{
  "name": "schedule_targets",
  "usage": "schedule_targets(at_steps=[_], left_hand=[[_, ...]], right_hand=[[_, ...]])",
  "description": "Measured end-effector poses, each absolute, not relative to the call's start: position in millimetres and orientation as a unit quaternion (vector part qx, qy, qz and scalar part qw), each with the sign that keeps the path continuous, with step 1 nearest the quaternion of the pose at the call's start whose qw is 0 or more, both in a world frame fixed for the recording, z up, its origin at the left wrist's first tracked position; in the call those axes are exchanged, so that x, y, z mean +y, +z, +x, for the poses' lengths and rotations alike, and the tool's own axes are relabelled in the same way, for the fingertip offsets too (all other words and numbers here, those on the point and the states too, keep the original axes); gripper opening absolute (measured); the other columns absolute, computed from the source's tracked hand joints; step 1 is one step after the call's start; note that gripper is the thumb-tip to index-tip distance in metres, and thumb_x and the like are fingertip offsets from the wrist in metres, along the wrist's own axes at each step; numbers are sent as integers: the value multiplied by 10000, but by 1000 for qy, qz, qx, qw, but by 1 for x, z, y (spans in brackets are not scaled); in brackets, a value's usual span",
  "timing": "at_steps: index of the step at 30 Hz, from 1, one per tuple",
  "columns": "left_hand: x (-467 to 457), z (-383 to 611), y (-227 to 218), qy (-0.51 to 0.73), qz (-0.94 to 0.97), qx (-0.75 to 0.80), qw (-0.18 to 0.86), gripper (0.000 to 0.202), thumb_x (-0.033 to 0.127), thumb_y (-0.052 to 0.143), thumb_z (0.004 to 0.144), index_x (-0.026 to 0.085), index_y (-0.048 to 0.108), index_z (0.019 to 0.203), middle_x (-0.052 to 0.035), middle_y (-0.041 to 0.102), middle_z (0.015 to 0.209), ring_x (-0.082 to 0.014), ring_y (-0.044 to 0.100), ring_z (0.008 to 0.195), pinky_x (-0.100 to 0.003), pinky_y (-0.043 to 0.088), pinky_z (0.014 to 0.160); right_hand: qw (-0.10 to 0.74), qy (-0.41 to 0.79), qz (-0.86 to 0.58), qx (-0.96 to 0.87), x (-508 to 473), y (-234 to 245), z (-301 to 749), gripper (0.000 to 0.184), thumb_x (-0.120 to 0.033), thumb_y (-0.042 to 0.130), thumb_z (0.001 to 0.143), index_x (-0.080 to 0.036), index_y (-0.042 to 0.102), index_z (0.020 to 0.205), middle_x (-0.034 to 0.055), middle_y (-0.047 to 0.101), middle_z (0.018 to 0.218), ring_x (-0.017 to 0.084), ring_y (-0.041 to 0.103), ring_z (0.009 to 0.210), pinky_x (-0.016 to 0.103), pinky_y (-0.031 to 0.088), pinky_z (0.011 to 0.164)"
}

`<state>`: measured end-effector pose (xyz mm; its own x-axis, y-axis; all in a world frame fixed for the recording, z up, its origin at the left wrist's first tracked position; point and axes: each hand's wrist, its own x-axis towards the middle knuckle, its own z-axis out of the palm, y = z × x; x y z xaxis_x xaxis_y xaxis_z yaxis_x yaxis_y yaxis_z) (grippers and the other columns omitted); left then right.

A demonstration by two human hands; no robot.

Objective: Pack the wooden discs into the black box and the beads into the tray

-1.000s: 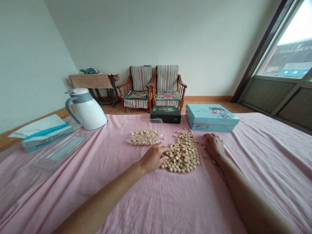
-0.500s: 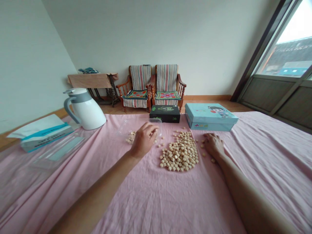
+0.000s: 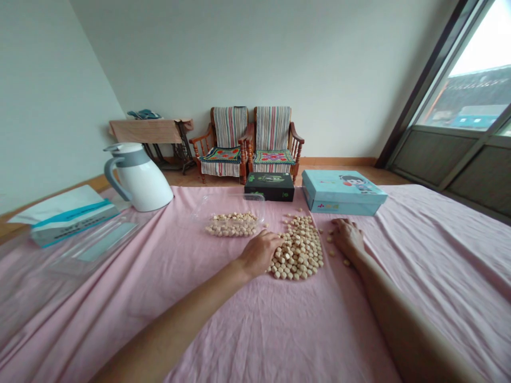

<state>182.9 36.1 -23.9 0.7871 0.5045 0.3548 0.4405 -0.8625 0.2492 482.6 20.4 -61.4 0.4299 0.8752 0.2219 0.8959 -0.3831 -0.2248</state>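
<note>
A heap of small beige round pellets (image 3: 301, 250) lies on the pink cloth (image 3: 279, 330). My left hand (image 3: 260, 252) rests on the heap's left edge, its fingers curled into the pellets. Just beyond it, a clear plastic container (image 3: 233, 213) holds a flat layer of the same pellets. My right hand (image 3: 346, 237) lies palm down on the cloth at the heap's right side, fingers loosely spread among a few stray pellets, holding nothing.
Behind the heap stand a black box (image 3: 270, 186) and a light blue box (image 3: 342, 191). A white jug (image 3: 138, 176), a tissue pack (image 3: 66, 215) and a clear lid (image 3: 99, 244) sit at the left. Two striped chairs (image 3: 249, 141) stand by the far wall.
My left hand went from the heap to the clear container half a second ago and is now back on the heap's left edge. The right hand has barely moved.
</note>
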Motion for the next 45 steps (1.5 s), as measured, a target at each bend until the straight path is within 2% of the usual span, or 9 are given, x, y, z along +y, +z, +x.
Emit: schedule_targets(at_steps=[7,14,22,26,29,31,36,40,45], left_hand=[[34,183,-21,214,932,279,82,195,56,475,831,158,637,865,-60,621,884,-179,577,880,-298,477,802],[19,168,-14,256,921,271,114,166,94,490,861,169,609,951,-55,628,931,-170,590,889,-293,477,799],[22,144,11,362,884,287,72,161,72,527,831,186,611,910,-31,649,893,-161,608,870,-285,494,776],[58,125,46,441,828,344,-31,128,128,517,856,187,611,920,-38,642,883,-186,613,836,-329,507,763],[74,118,63,459,809,361,-63,186,146,542,845,209,612,1005,-81,628,1023,-255,575,988,-437,455,901],[70,121,63,450,819,349,-67,193,161,530,857,201,613,1026,-96,621,1050,-260,555,1028,-442,437,930],[30,144,25,318,917,241,13,131,166,534,865,199,646,925,-35,655,905,-164,613,869,-293,504,791],[13,159,-6,210,949,212,100,267,109,538,842,191,610,1086,-61,636,1018,-184,575,1004,-324,466,900],[13,167,-16,190,946,236,117,263,92,536,837,173,601,1078,-65,619,1011,-195,549,1021,-345,437,934]], right_hand=[[111,-57,-796,-593,-8,-34,454,372,-132,383,850,-159,570,1170,144,597,1185,284,523,1059,396,361,811],[129,-98,-729,-665,-73,-33,394,239,-161,383,880,-185,588,1002,107,635,1004,236,549,873,331,346,702],[203,-77,-725,-654,-74,-58,390,263,-140,372,881,-191,569,1048,110,608,1064,224,523,891,335,373,732],[212,-64,-719,-659,-74,-59,392,251,-157,367,890,-194,565,1040,102,599,1076,226,525,910,336,382,761],[211,-63,-714,-664,-76,-57,391,256,-150,364,889,-190,565,1043,107,600,1075,230,528,910,341,387,768],[214,-65,-712,-665,-75,-57,390,261,-145,363,887,-197,565,1043,106,604,1072,233,532,920,342,391,768],[231,-67,-723,-648,-74,-58,392,247,-158,355,885,-213,564,1007,100,612,1072,230,554,922,335,403,743],[223,-76,-734,-637,-77,-52,394,234,-160,393,860,-202,558,1020,103,632,999,234,565,898,341,408,753],[275,-27,-710,-648,-73,-57,394,307,-112,399,810,-177,531,1078,99,618,976,219,565,885,325,441,757]])
